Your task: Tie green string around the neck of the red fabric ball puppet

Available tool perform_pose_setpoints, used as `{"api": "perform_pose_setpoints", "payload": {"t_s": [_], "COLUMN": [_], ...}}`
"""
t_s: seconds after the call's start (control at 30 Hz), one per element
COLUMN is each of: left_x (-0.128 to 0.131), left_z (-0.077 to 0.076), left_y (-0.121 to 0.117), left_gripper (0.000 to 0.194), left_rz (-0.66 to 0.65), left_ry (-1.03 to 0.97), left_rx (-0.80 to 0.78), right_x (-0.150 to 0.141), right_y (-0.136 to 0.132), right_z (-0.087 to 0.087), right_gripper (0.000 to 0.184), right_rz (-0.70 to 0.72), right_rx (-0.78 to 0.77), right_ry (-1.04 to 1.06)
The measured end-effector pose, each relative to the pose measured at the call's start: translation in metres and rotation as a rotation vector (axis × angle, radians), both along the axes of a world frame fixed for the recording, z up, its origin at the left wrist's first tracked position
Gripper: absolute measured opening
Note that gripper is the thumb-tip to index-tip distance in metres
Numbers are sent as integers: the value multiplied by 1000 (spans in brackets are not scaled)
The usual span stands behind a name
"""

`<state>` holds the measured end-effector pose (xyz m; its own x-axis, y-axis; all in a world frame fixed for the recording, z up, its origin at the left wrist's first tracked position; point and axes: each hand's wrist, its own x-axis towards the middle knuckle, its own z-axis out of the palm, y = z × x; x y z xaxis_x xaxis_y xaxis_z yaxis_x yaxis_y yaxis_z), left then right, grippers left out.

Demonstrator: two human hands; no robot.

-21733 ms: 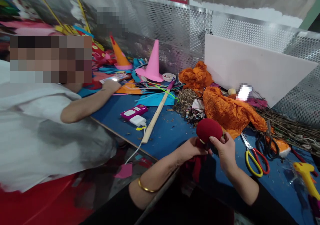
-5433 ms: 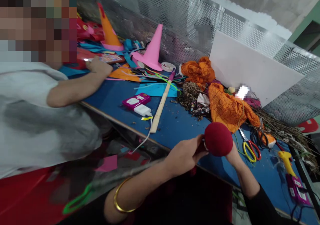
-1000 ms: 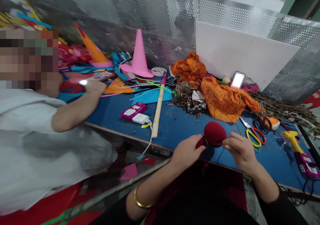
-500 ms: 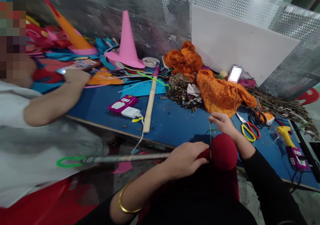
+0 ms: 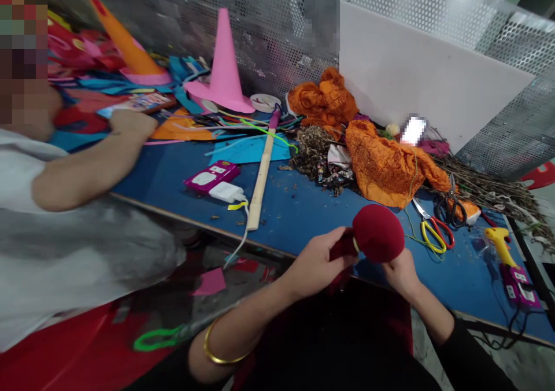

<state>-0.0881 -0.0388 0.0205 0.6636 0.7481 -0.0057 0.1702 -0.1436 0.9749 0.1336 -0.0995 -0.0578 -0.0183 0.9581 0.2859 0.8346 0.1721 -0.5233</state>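
Left hand (image 5: 318, 261) clasping the neck of a round red cloth ball (image 5: 378, 233), lower right of centre.

The ball bulges like a small closed pouch, a pale band (image 5: 356, 244) around its gathered neck, its filling hidden by the cloth; the right hand (image 5: 401, 272) is curled behind and below it, its fingers mostly covered, so whether they grip cannot be told. Right of the ball, green thread (image 5: 410, 231) trails over the blue table (image 5: 312, 217) towards yellow-and-red-handled scissors (image 5: 437, 235). At centre, dried plant bits (image 5: 314, 145) lie loose, heaped beside crumpled orange cloth (image 5: 381, 162). Left of centre, a purple socket block (image 5: 212, 177) has a white plug (image 5: 228, 192) at its end.
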Motion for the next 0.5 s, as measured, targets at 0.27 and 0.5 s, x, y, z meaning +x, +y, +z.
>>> {"api": "perform_pose_setpoints", "payload": {"t_s": [0.27, 0.5], "left_x": [-2, 5], "left_z": [-12, -18], "left_y": [11, 5], "left_gripper": [35, 30], "left_rz": [87, 100], "left_ry": [-70, -54], "left_rx": [-71, -38], "right_x": [-17, -38], "right_y": [-35, -27], "right_z": [37, 63], "right_gripper": [30, 37], "right_rz": [206, 413], "right_rx": [105, 102], "right_ry": [133, 803]}}
